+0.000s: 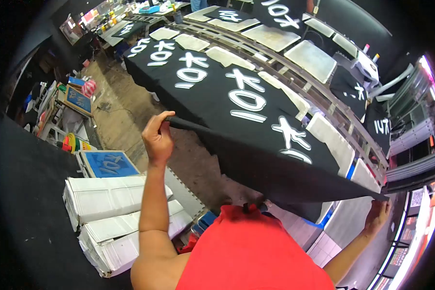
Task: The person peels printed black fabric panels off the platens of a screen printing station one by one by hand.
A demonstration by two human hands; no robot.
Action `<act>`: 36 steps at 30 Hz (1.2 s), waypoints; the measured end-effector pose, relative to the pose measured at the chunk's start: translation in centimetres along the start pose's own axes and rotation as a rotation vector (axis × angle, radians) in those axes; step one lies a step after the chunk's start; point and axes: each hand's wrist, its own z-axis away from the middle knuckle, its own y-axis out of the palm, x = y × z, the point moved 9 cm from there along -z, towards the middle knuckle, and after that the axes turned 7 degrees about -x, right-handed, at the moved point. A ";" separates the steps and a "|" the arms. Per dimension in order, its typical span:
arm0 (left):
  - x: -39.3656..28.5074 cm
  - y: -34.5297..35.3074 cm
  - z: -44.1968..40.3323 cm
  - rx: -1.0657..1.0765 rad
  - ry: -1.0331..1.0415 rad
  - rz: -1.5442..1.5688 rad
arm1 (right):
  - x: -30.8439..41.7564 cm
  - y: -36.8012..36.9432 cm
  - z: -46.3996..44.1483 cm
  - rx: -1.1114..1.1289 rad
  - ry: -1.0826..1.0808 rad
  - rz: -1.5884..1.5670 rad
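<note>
A piece of black cloth (270,166) is stretched between my two hands, its near edge lifted and pulled taut. My left hand (158,137) pinches one corner at the left. Far to the right, my right hand (376,216) grips the opposite corner. Past the raised edge, a printed black cloth (212,99) with large white lettering lies across a row of pale boards (331,140). The lettering nearest me is partly covered by the raised cloth. Whether the held cloth is a separate piece from the one beside it, I cannot tell.
A metal rail (319,99) runs between two rows of boards, with more printed black cloth (275,13) on the far row. White boxes (106,198) are stacked at lower left, beside a blue framed screen (108,163). A cluttered table (116,36) stands at the back left.
</note>
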 end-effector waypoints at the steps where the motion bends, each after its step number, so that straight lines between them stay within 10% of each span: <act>1: 2.4 0.8 1.4 0.001 -0.348 0.331 | 1.0 -0.1 0.3 -0.058 -0.143 -0.115; 2: 4.8 2.4 3.7 -0.001 -0.700 0.661 | 0.7 -0.7 0.3 -0.059 -0.138 -0.117; 6: 3.6 4.3 5.0 -0.038 -0.686 1.204 | -3.5 -3.1 -0.7 0.143 0.108 -0.404; 36: 3.0 -0.1 5.3 0.073 -0.754 0.882 | -8.8 -14.7 -0.6 -0.076 0.030 -0.022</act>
